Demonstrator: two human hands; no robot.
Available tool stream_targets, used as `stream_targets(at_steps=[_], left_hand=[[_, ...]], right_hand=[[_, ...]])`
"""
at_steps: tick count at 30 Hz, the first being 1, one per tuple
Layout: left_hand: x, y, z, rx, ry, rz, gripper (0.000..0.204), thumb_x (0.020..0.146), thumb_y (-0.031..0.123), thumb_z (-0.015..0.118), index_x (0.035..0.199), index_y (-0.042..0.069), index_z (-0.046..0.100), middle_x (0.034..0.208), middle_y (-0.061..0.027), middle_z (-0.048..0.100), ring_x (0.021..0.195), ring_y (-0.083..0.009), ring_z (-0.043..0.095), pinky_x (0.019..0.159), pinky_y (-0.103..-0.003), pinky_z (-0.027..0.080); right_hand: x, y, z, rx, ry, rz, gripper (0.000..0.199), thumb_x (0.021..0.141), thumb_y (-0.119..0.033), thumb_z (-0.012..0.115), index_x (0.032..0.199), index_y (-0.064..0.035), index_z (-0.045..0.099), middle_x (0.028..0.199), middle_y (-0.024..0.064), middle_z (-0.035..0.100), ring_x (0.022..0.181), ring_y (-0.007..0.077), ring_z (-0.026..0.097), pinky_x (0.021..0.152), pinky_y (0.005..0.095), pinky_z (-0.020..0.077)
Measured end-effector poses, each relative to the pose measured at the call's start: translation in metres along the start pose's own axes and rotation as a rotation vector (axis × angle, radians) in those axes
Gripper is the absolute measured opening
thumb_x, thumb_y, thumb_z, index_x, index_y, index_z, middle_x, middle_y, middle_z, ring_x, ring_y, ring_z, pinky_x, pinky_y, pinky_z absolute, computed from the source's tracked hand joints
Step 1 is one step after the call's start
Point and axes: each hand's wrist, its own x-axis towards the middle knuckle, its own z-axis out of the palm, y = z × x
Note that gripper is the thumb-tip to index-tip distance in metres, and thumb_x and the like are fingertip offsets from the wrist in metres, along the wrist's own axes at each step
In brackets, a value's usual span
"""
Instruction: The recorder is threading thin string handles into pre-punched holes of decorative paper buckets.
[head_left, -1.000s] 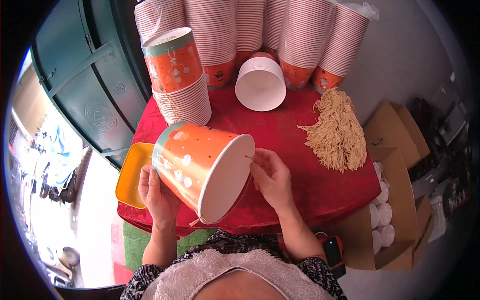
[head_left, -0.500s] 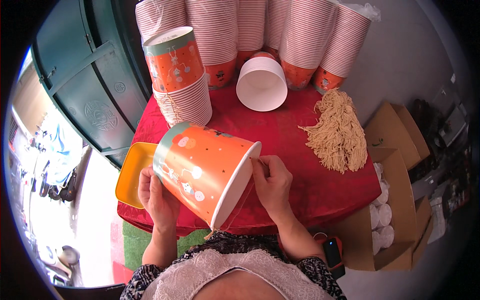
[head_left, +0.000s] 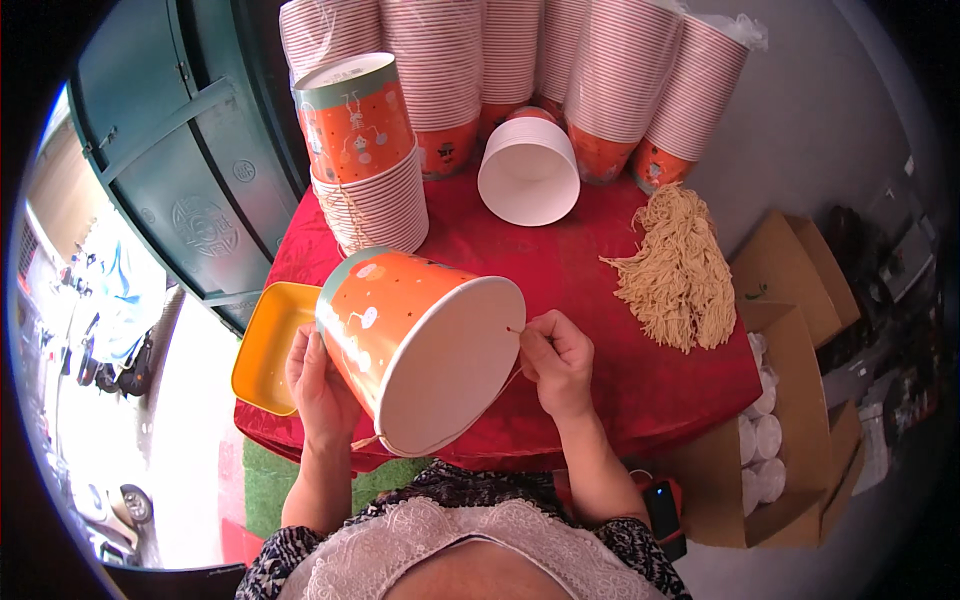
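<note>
A large orange paper bucket (head_left: 365,300) with a green base band is tilted in front of me, its white open mouth turned toward me. My left hand (head_left: 318,390) grips it from the left side, near the base. At the right rim my right hand (head_left: 558,365) is closed in a pinch on a thin tan cord (head_left: 503,388). A small reddish-brown cord tip shows against the white inside wall by those fingers. Along the mouth's lower edge the cord runs to the left, where its frayed, knotted end (head_left: 365,442) hangs outside the rim.
On the red-clothed table (head_left: 640,400) stand a nested bucket stack (head_left: 370,200) with cords draped over it, a bucket lying on its side (head_left: 528,180), a tan cord bundle (head_left: 680,270) and a yellow tray (head_left: 262,345). Wrapped bucket stacks (head_left: 620,70) line the back. Right stands an open carton (head_left: 800,400).
The bucket has turned so its open mouth faces me more, showing the white inside. My right hand has moved slightly right, and a cord tip now shows inside the rim.
</note>
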Motion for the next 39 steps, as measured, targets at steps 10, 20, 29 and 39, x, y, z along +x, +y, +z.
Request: stream_targets(at_steps=[10,20,29,39], left_hand=[[0.014,0.017,-0.012,0.171,-0.074,0.210,0.010,0.100,0.009,0.053,0.103,0.000,0.053,0.107,-0.0085,0.061,0.093,-0.0118,0.059,0.084,-0.026,0.048],[0.034,0.051,0.017,0.454,-0.442,0.391,0.015,0.096,0.012,0.059,0.099,0.000,0.051,0.107,-0.0118,0.060,0.101,-0.0164,0.057,0.093,-0.031,0.043],[0.022,0.062,0.018,0.649,-0.089,0.117,0.101,0.070,0.050,0.083,0.141,-0.002,0.035,0.138,-0.0163,0.045,0.131,-0.0255,0.042,0.108,-0.040,0.033],[0.002,0.067,0.030,0.510,-0.168,0.003,0.113,0.062,0.061,0.085,0.141,-0.003,0.035,0.134,-0.0159,0.052,0.120,-0.0239,0.054,0.100,-0.038,0.045]], right_hand=[[0.013,-0.009,0.010,-0.761,0.113,-0.212,0.029,0.094,-0.007,0.060,0.121,0.0020,0.060,0.082,0.0059,0.064,0.075,0.0116,0.060,0.065,0.0268,0.0499],[0.023,-0.047,0.025,-0.986,-0.140,-0.775,0.052,0.082,-0.005,0.067,0.130,0.0073,0.050,0.087,0.0179,0.068,0.072,0.0307,0.069,0.062,0.0369,0.0559],[0.024,-0.035,0.029,-1.221,-0.040,-0.979,0.048,0.076,-0.003,0.063,0.120,0.0144,0.056,0.064,0.0117,0.056,0.055,0.0227,0.060,0.048,0.0334,0.0498],[0.027,-0.028,0.045,-1.094,-0.145,-0.984,0.052,0.074,-0.005,0.065,0.123,0.0108,0.057,0.064,0.0091,0.052,0.053,0.0227,0.055,0.045,0.0334,0.0460]])
